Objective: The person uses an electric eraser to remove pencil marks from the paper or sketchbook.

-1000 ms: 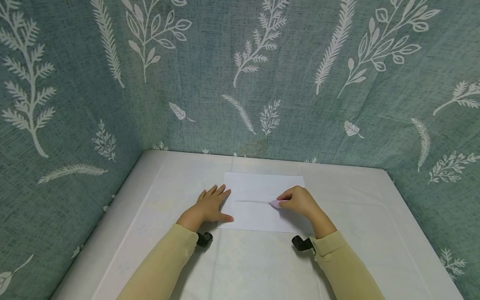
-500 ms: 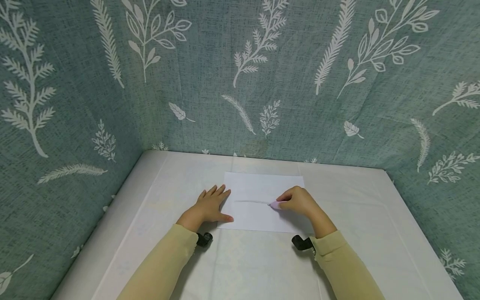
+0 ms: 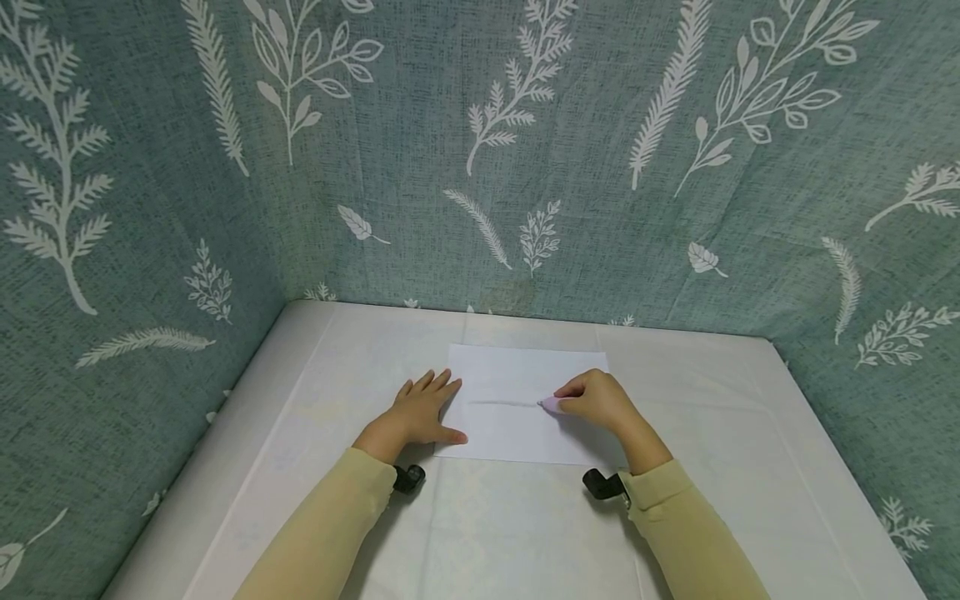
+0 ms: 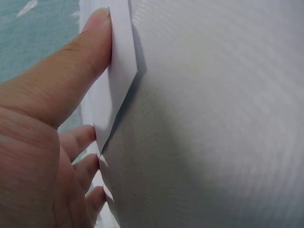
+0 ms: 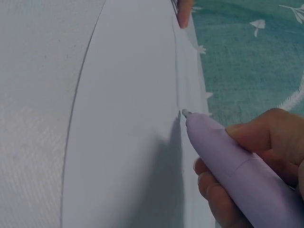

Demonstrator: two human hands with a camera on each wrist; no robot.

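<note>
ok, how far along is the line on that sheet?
Done: a faint line runs across the middle of the white paper. In hand: the right hand grips a lilac pen, tip at the line's right end; the left hand presses the sheet's left edge flat. Left: paper to the right of the pen is bare where visible.

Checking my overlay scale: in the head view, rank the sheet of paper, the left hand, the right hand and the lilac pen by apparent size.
1. sheet of paper, clearly largest.
2-3. left hand and right hand: they look alike, so no ranking between them.
4. lilac pen, smallest; only its tip end shows beyond the right hand's fingers.
</note>
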